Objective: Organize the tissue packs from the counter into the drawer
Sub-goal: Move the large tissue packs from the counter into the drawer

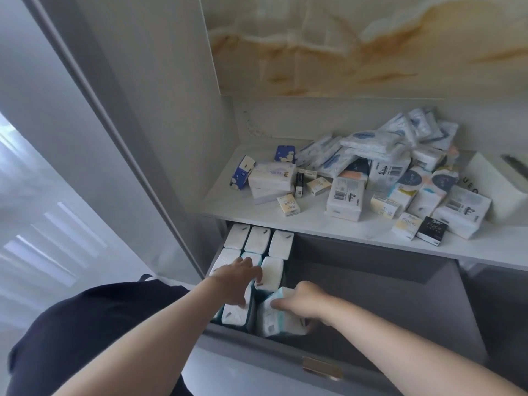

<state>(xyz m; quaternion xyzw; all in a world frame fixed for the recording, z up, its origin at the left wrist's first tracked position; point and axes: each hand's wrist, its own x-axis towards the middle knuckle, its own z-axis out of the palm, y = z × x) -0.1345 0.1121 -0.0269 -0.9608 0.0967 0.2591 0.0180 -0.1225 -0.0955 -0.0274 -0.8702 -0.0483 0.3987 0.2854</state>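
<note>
A grey drawer (pixel 385 295) stands pulled out below the white counter (pixel 328 227). Several white tissue packs (pixel 258 240) stand in rows along its left side. My left hand (pixel 238 277) rests flat on the packs in the middle row, fingers spread. My right hand (pixel 304 300) grips a white and teal tissue pack (pixel 275 320) at the drawer's front, tilted beside the rows. On the counter lies a loose pile of tissue packs (pixel 380 167) of different sizes, white, blue and black.
The right part of the drawer shows bare grey floor. A brass handle (pixel 321 367) sits on the drawer front. A tall grey cabinet panel (pixel 160 124) rises on the left. A white box (pixel 491 184) stands at the counter's right end.
</note>
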